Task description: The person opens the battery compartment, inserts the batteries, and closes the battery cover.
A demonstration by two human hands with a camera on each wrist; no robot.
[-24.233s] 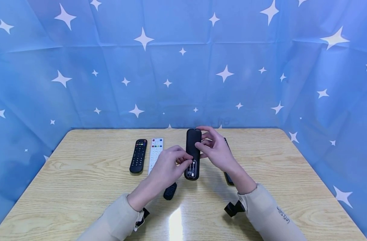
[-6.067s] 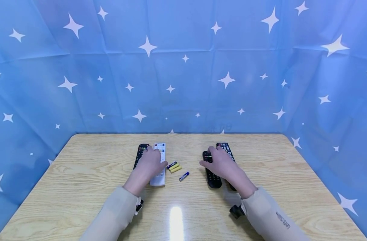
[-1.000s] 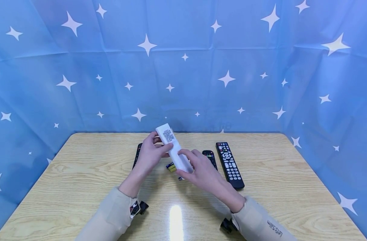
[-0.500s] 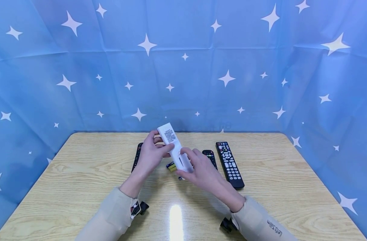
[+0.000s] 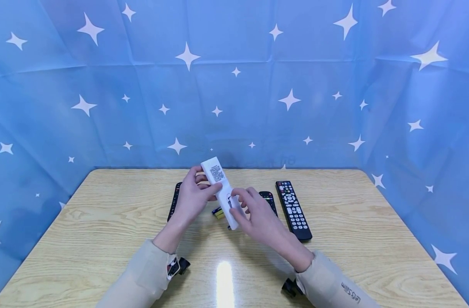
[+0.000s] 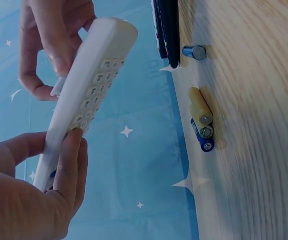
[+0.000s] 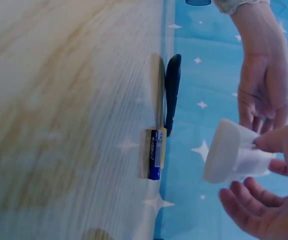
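Observation:
My left hand grips a white remote control by its upper half, thumb across the back. The remote is tilted above the table, back face up, its buttons on the underside in the left wrist view. At its lower end my right hand pinches the battery cover, which stands partly lifted from the back. A dark gap shows beside the cover. Below the remote lie yellow batteries and a dark blue battery side by side. Another blue battery lies apart from them.
A black remote lies left, partly hidden by the left hand. To the right are a smaller black remote, partly behind the right hand, and a longer one. A blue starred curtain hangs behind the wooden table.
Over the last second the right fingers have lifted the battery cover off the remote's back, uncovering a dark gap. Earlier, a black remote was handled; the white one has since been picked up and turned over.

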